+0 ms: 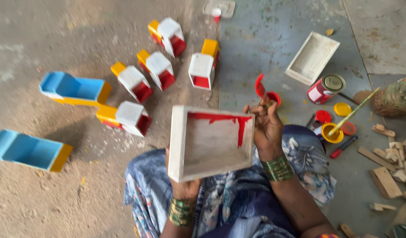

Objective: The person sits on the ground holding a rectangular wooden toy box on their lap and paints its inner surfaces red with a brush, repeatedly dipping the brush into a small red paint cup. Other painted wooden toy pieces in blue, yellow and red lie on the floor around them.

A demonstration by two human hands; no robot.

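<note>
The shallow wooden tray (210,143), whitewashed with a wet red streak inside its top wall, is held tilted above the lap; the left hand (184,187) grips its lower edge, the right hand (267,128) pinches a thin brush at its rim. Drips could run down the matte base if tilted further
</note>
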